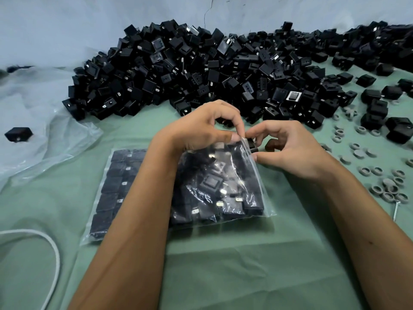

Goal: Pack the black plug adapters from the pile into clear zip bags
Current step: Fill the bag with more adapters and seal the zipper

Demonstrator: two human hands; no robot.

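- Two hands at one zip bag point(214, 184) mouth: left hand point(201, 128) pinched its top edge; right hand point(288, 148) pinched the seal.
- Filled with black plug adapters point(211, 181).
- Lay on green surface point(223, 265), near pile point(201, 70).

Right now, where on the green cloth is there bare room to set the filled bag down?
Bare cloth lies between the forearms, near of the zip bag. The grey rings crowd the right, the adapter pile the far side, a flat packed bag the left.
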